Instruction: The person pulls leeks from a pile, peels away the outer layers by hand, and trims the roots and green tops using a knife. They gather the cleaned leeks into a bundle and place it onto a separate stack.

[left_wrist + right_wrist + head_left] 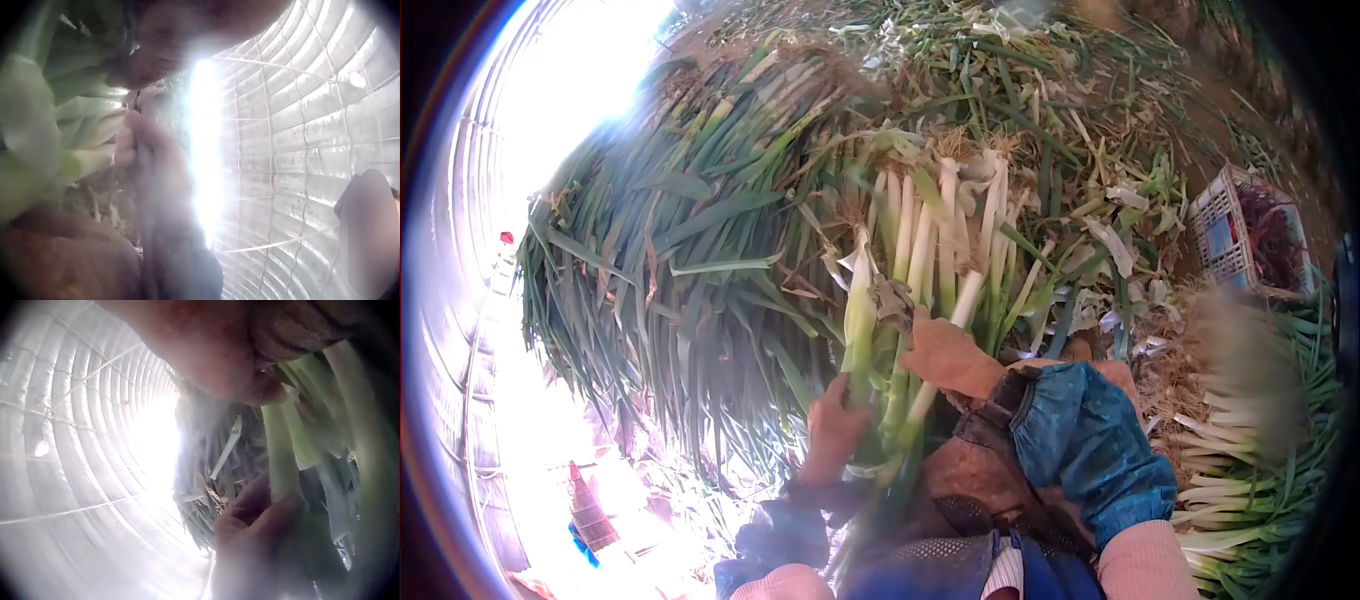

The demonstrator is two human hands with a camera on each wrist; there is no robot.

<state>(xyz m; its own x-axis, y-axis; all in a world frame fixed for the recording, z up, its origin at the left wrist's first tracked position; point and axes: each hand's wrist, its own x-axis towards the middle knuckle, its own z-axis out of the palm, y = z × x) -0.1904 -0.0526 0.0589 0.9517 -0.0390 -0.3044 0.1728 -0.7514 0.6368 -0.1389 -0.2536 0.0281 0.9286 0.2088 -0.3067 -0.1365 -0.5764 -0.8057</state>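
In the head view my left hand [835, 425] grips a green onion [859, 310] around its green upper stem, with its roots pointing away from me. Close beside it, my right hand [950, 355] pinches a withered outer leaf [892, 300] between thumb and fingers. The right wrist view shows the left hand [259, 544] wrapped around the stem [281, 450], below the right hand's fingertips [272, 390]. Another green onion [967, 298] slants past the right hand, its lower part crossing over my lap. More white-stemmed green onions [922, 240] lie side by side just beyond both hands.
A big heap of untrimmed green onions [690, 230] rises on the left. Stripped leaves [1115, 240] litter the ground beyond. At the right lies a row of clean green onions [1215, 470], below a white plastic crate [1225, 225]. A ribbed sheet wall [294, 137] curves alongside.
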